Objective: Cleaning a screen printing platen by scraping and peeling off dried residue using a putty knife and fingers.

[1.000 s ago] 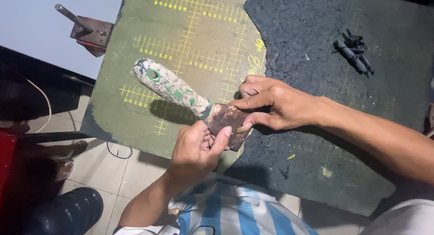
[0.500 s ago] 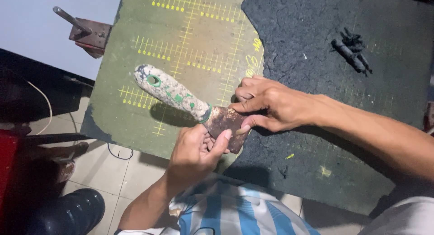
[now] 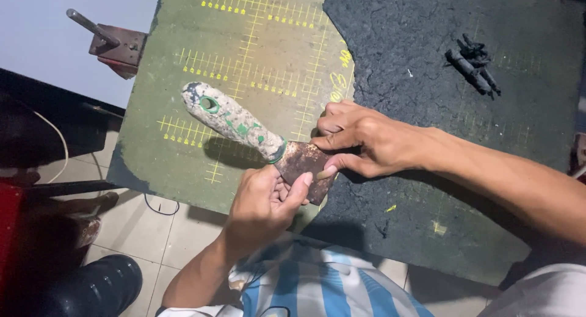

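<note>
Hands [image 3: 262, 207] [image 3: 366, 143] | both grips closed, apparently pinching rusty scraper blade [image 3: 302, 164]

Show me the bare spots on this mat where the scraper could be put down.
Free: the green mat above the scraper, and the dark patch between the right hand and the black bits. Crowded: the near edge, where the left hand and right hand meet on the blade.

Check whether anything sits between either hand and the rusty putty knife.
Nothing visible does. The left hand already pinches the putty knife at its rusty blade from below, and the right hand presses on the blade from the right. The small dark pieces lie apart, farther back on the cutting mat.
</note>
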